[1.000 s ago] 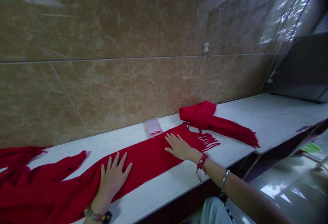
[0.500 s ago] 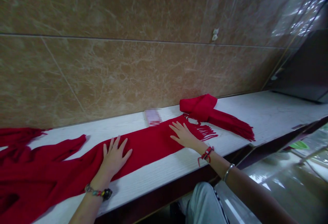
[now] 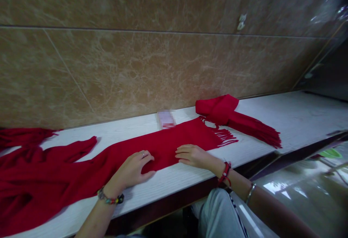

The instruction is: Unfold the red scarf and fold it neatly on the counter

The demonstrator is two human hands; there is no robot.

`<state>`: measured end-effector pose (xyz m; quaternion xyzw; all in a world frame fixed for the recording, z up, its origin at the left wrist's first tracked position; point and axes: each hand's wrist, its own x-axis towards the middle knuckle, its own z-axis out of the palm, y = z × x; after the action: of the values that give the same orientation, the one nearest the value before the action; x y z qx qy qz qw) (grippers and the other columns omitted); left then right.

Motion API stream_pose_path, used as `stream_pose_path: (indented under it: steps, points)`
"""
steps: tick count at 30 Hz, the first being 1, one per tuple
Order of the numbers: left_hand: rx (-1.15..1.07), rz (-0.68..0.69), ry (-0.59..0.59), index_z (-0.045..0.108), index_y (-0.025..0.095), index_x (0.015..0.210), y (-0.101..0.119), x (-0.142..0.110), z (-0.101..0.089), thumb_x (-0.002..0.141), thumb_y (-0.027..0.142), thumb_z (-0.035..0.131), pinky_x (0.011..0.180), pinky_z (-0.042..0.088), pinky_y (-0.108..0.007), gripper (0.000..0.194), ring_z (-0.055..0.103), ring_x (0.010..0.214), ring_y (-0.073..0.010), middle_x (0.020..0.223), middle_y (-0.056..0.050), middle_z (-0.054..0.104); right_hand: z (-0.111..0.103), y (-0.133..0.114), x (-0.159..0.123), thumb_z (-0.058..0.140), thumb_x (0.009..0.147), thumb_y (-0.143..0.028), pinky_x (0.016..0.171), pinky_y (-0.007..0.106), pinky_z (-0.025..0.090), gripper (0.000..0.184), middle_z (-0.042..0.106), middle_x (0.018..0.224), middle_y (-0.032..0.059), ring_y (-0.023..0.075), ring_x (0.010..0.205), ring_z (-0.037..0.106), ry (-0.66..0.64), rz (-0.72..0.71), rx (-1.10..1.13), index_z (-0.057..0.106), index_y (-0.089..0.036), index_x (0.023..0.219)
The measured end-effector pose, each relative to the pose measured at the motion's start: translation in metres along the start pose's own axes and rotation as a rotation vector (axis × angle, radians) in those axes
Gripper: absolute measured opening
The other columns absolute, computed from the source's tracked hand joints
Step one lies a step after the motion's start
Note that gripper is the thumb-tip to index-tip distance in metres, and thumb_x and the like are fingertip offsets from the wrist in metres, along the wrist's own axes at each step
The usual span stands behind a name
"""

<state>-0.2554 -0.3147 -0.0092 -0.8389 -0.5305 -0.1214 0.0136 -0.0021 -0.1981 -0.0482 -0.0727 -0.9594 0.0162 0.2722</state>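
A red scarf lies spread lengthwise along the white counter, its fringed end on the right and its left part bunched in folds. My left hand, a ring on one finger, rests at the scarf's near edge; its fingers bend a little, with the thumb apart from them and nothing gripped. Farther right, my right hand lies at the same edge with fingers stretched out over the cloth; its thumb is hidden. A second red scarf, folded over itself, lies behind the fringed end, its own fringe pointing right.
A small pale packet, partly blurred out, sits against the tiled wall behind the scarf. More red cloth lies at the far left. The white counter extends right toward a dark box-shaped object. My knee is below the counter's front edge.
Both hands have slid from the middle of the scarf toward its near edge, the left one also rightward. Their spread fingers have drawn together. The view has shifted slightly.
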Motion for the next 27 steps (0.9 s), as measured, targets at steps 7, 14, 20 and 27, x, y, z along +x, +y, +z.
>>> stream_pose_path:
  steps: [7,14,20,27]
  points:
    - [0.049,0.037,0.024,0.059,0.017,0.095,-0.002,0.002,0.004,0.079,0.021,0.046,0.079,0.046,-0.03,0.021,0.058,0.085,-0.0177,0.09,-0.006,0.063,0.001,-0.001,0.0,0.049,0.085,-0.024,0.085,0.029,0.046,0.023,0.068,0.096,0.0039,0.0159,0.093,0.059,0.015,-0.015,-0.051,0.063,-0.014,0.1]
    - [0.04,0.029,0.028,0.059,0.017,0.095,-0.004,0.003,0.006,0.081,0.027,0.047,0.075,0.047,-0.029,0.021,0.058,0.082,-0.0169,0.089,-0.006,0.063,-0.007,-0.002,0.006,0.053,0.082,-0.024,0.083,0.029,0.046,0.018,0.068,0.095,0.0053,0.0168,0.093,0.06,-0.117,0.021,-0.022,0.065,-0.015,0.093]
    - [0.029,0.048,-0.004,0.059,0.017,0.098,0.0,0.002,0.003,0.077,0.031,0.053,0.078,0.046,-0.029,0.026,0.056,0.088,-0.0183,0.094,-0.006,0.061,-0.02,-0.01,0.018,0.049,0.082,-0.016,0.081,0.028,0.044,0.02,0.066,0.097,0.0089,0.0159,0.094,0.059,-0.333,-0.005,-0.134,0.062,-0.015,0.097]
    - [0.047,0.056,-0.028,0.057,0.017,0.102,0.001,0.003,0.001,0.077,0.037,0.052,0.078,0.046,-0.031,0.032,0.056,0.088,-0.0195,0.096,-0.007,0.061,-0.032,-0.021,0.026,0.043,0.082,-0.007,0.079,0.029,0.044,0.029,0.064,0.099,0.012,0.0166,0.094,0.058,-0.441,-0.021,-0.238,0.056,-0.013,0.107]
